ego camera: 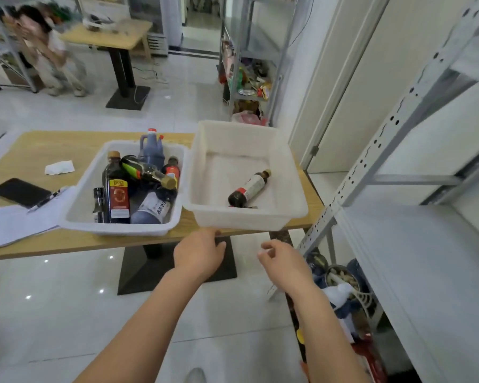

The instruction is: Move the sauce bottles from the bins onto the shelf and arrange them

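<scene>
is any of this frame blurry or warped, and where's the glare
Head view: blur smears the person at top left; the wide-angle lens bows the shelf upright and table edge; small glare spots dot the glossy floor.

i see a desk [39, 150] with a pale wood-grain top in a matt finish. the left bin [80, 205] and right bin [288, 189] look like milky, half-clear plastic, dull rather than shiny. the bottles [116, 194] are dark and glossy with paper-like labels. the shelf [371, 153] is light grey painted metal, its uprights punched with holes. the floor [67, 299] is polished tile with glints. near the desk's left edge lie matt white paper [11, 222] and a glossy black phone [20, 191].
</scene>
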